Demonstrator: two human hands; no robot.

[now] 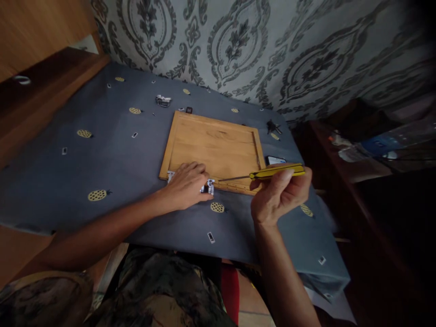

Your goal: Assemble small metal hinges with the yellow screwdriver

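A yellow screwdriver (276, 171) is gripped in my right hand (276, 197), its thin shaft pointing left over the near edge of a framed wooden panel (213, 145). My left hand (186, 186) is closed over a shiny metal hinge (210, 186) at that same edge, with its thumb at the front side. Metal shows on both sides of the left hand, and the middle is hidden under the fingers. The screwdriver's tip is close to the hinge's right end; whether it touches anything I cannot tell. The panel lies flat on the table.
A blue tablecloth (116, 163) with pineapple prints covers the table. Behind the panel lie another metal fitting (163, 101) and a small dark object (189, 110). On the right are a black item (273, 126), a phone (276, 160) and, beyond the table, a plastic bottle (381, 143).
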